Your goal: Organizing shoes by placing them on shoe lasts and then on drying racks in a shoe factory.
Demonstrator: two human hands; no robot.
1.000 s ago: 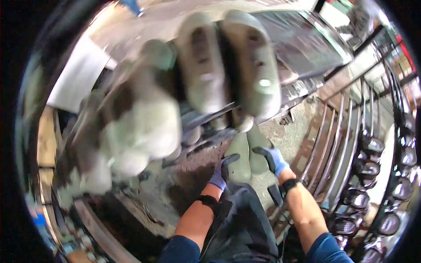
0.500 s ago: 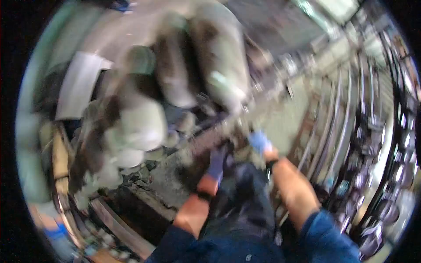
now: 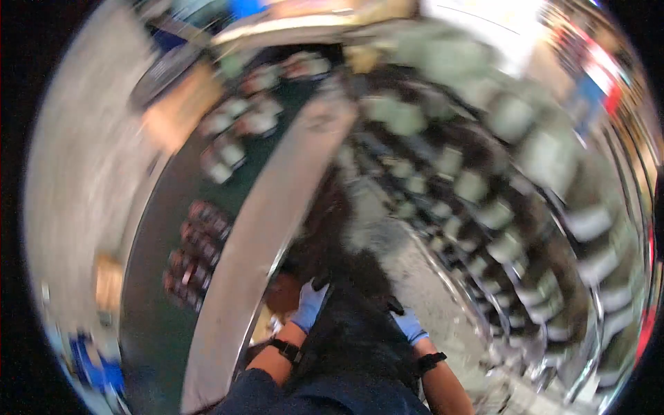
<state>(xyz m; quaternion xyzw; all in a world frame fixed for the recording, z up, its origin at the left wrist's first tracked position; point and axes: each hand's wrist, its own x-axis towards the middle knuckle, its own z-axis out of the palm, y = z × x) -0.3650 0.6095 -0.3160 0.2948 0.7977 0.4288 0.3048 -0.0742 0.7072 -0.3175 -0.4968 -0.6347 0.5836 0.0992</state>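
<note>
Heavy motion blur; fingertips are lost against dark clothing (image 3: 346, 353). Left hand (image 3: 311, 306) and right hand (image 3: 408, 324), both gloved, are held apart at lower centre; finger opening and any grip can't be told. Metal ledge (image 3: 266, 194) is seen near left hand, lower left to top centre; contact unclear. Dark red items (image 3: 197, 252) are carried on green belt (image 3: 155, 346), left. Pale blocks (image 3: 508, 245) are racked at right. Box (image 3: 181, 111), upper left: contents hidden.

2 hands: 1 L hand (image 3: 312, 306), 1 R hand (image 3: 408, 325). 2 wristbands (image 3: 432, 360). 1 desk (image 3: 149, 339), 1 metal ledge (image 3: 256, 214). On desk, 2 grps: 1 dark grp (image 3: 196, 252), 1 pale grp (image 3: 257, 114). 2 brown boxes (image 3: 181, 107), approx. Rack pcs (image 3: 546, 162): many, blurred, no exact qty.
</note>
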